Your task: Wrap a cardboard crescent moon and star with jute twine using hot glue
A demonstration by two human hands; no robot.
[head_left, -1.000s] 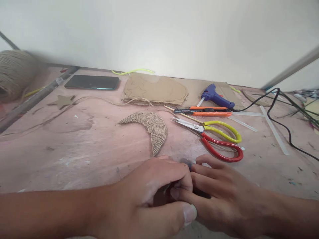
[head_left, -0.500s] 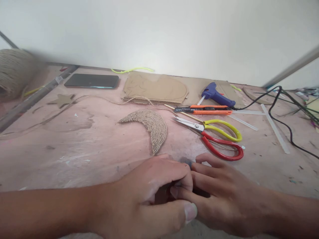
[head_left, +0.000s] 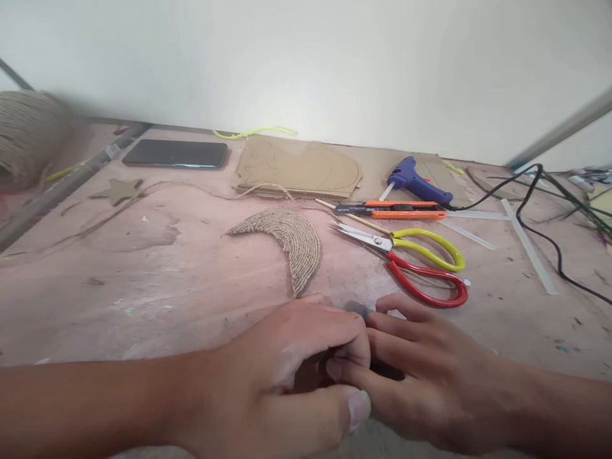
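My left hand rests at the table's near edge, fingers loosely curled and thumb apart, with nothing seen in it. Against its fingers lies my right hand, its bent fingers spread with gaps between them and also holding nothing that shows. The undersides of both hands are hidden. Just beyond the left knuckles is a crescent moon shape covered in rows of twine. Scissors with one yellow and one red handle lie past my right fingers, beside a wooden stick and an orange-and-black utility knife.
Stacked cardboard with drawn outlines lies at the back, near a blue glue gun with a black cord. Glue sticks lie right. A phone, cardboard star and twine roll are left.
My left thumb has shifted slightly to the left against the right hand. The things on the table lie where they were.
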